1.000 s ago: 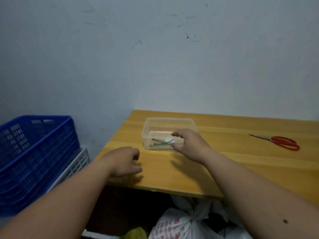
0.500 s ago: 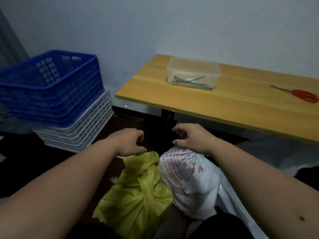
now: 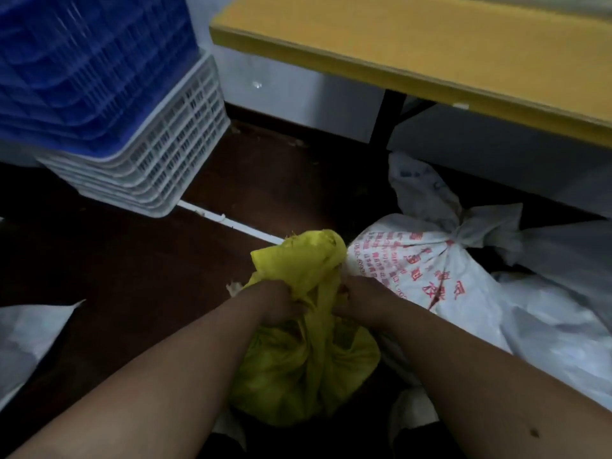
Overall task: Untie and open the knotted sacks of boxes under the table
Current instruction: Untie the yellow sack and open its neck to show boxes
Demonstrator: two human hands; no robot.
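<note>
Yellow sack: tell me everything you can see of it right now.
The yellow sack is a full, rounded bundle of thin, crinkled woven-looking material, sitting on the dark floor in front of the table. Its gathered neck stands up, still bunched. The left hand and right hand grip the neck from either side. The white sack lies close on its right; whether they touch is unclear.
</note>
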